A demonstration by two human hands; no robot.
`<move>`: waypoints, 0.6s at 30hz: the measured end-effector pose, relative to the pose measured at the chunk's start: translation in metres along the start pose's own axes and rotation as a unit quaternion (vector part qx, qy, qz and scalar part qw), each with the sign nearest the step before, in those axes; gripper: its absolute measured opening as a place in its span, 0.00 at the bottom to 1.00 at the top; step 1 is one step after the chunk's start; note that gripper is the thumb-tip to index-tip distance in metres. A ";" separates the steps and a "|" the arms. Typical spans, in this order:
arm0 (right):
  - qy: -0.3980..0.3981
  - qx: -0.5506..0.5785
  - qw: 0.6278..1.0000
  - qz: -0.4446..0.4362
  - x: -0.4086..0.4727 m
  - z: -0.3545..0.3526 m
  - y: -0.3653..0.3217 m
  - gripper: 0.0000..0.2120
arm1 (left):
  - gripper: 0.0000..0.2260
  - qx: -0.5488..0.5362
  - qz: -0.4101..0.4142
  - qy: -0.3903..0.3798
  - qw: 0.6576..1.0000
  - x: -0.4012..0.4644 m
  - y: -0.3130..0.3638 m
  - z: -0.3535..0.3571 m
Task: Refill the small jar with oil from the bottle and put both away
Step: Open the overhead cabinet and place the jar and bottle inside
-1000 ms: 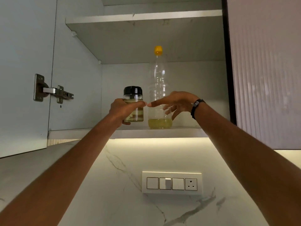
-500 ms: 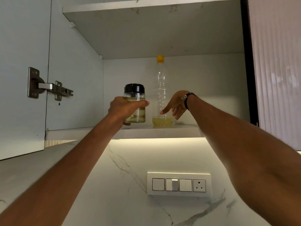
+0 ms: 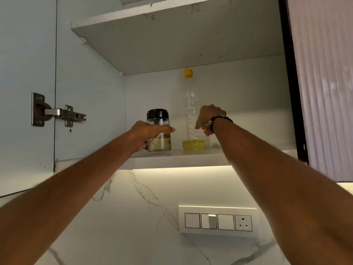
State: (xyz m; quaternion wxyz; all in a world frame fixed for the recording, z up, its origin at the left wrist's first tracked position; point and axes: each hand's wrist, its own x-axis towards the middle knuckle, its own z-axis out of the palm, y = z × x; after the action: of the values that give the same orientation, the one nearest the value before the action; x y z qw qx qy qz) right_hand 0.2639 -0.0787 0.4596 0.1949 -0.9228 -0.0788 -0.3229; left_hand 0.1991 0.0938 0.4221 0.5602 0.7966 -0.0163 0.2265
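The small glass jar (image 3: pixel 160 145) has a black lid and pale oil inside. It sits at the front of the lower cabinet shelf (image 3: pixel 191 157), and my left hand (image 3: pixel 148 131) grips it around the middle. Just to its right stands the tall clear bottle (image 3: pixel 190 104) with a yellow cap, upright on the same shelf, with a little yellow oil at the bottom. My right hand (image 3: pixel 209 116), with a dark band on the wrist, hangs next to the bottle's right side. Its fingers are loosely curled downward and hold nothing.
The cabinet door stands open on the left, with a metal hinge (image 3: pixel 57 113). An upper shelf (image 3: pixel 172 10) runs overhead. A ribbed door (image 3: pixel 324 92) closes off the right side. Below, on the lit marble wall, is a switch panel (image 3: pixel 217 220).
My right hand has left the bottle's front, drawn to its right side and let its fingers curl down. My left hand still holds the jar, now deeper on the shelf.
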 end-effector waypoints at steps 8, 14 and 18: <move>0.054 -0.014 0.997 -0.056 0.001 -0.005 -0.008 0.14 | 0.19 0.049 -0.018 -0.017 0.998 0.012 0.003 0.011; 0.067 -0.040 0.994 -0.080 -0.007 -0.010 -0.005 0.16 | 0.41 0.091 -0.006 -0.058 0.994 0.011 0.005 0.008; 0.072 -0.053 0.992 -0.092 -0.010 -0.011 -0.002 0.15 | 0.44 0.183 0.181 0.066 0.964 0.004 0.005 0.001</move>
State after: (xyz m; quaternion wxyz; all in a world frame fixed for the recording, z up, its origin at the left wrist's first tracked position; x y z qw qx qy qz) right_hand 0.2490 -0.0816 0.4616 0.1203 -0.8949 -0.1319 -0.4089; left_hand 0.2018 0.0918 0.4273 0.3547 0.8523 -0.0814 0.3756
